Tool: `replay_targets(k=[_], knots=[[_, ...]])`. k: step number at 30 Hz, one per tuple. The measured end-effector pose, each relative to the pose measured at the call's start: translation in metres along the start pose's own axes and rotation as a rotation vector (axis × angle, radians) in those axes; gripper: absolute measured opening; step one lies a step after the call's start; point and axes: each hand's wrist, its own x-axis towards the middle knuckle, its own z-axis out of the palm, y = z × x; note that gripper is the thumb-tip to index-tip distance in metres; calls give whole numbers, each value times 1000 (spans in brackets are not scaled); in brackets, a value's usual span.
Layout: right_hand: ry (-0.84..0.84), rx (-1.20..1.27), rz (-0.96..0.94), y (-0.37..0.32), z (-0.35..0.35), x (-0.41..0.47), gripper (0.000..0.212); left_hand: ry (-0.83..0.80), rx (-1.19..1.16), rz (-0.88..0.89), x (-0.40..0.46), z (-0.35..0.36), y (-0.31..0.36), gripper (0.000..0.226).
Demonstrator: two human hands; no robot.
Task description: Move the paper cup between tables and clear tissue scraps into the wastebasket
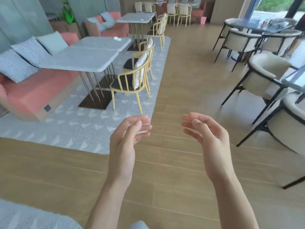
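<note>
Nearest the camera, two bare forearms reach forward over the wooden plank floor (173,100), and neither hand holds anything: the left hand (127,138) has a loose, relaxed grip with fingers lightly bent, and the right hand (209,136) likewise hangs with a slack, empty grip, palms turned toward each other and well apart. No writing, brand or label can be read anywhere in view. The floor is pale brown boards running across the room; to the left lies a large grey patterned rug (79,128), and on it a long coral sofa (31,95) with grey cushions lines the wall. In front of the sofa stand grey stone-topped tables on thin metal legs: the nearest table (79,59), a second table (104,42) touching it behind, and a third table (137,18) farther back, each with yellow wooden chairs (132,80) beside it. To the right, cream armchairs (264,75) with black frames ring a glass table (257,25) by the window. A tissue scrap (117,38) lies on the second table and another small scrap (141,19) on the third. A pink wastebasket (204,20) stands on the floor far back. The paper cup cannot be made out.
</note>
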Motion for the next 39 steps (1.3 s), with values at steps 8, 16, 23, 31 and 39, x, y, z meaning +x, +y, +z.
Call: replay_targets(k=[8, 16, 23, 31, 39], knots=[[58, -54, 83, 50, -18, 156, 26, -42, -28, -90, 165, 73, -71, 25], [110, -137, 55, 58, -14, 396, 27, -97, -111, -96, 394, 175, -121, 25], [169, -30, -40, 38, -4, 566, 25, -196, -70, -50, 552, 250, -118, 26], [205, 29, -10, 86, -18, 755, 27, -287, 71, 51, 709, 351, -174, 25], [174, 88, -5, 101, -41, 1009, 25, -213, 15, 15, 919, 466, -208, 31]])
